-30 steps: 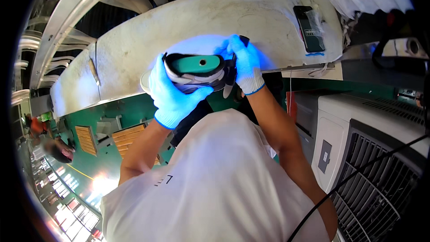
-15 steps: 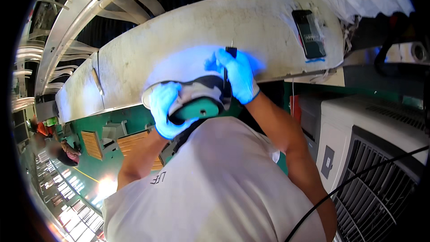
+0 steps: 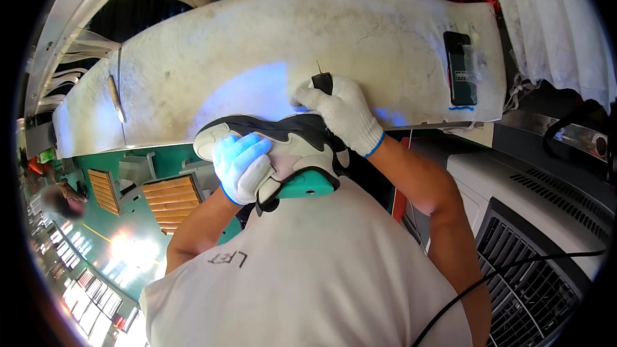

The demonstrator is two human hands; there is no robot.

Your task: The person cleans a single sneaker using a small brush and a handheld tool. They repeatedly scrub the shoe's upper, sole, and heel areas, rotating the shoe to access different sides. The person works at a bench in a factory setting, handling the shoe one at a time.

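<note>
My left hand (image 3: 241,170), in a white knit glove partly lit blue, is closed around a white-and-black sneaker (image 3: 292,154). The shoe lies on its side in front of my shirt, its black-edged sole side turned toward the bench. A green shoe last (image 3: 307,184) fills its opening. In my gloved right hand (image 3: 344,112) is a slim tool with a black handle (image 3: 322,83) and a thin needle-like tip pointing away from me. That hand is close to the shoe's right end; whether it touches the shoe I cannot tell.
A stained pale bench top (image 3: 360,38) curves across the far side, blue light falling on it. On it lie a black phone (image 3: 459,67) at right and a wood-handled tool (image 3: 115,97) at left. A grey machine with a vent (image 3: 533,276) and a black cable (image 3: 501,270) are at right.
The shoe has turned so more of its side shows, and its toe has swung up and left. Most of the blue light has left the right glove. My right hand still grips the needle-tipped tool.
</note>
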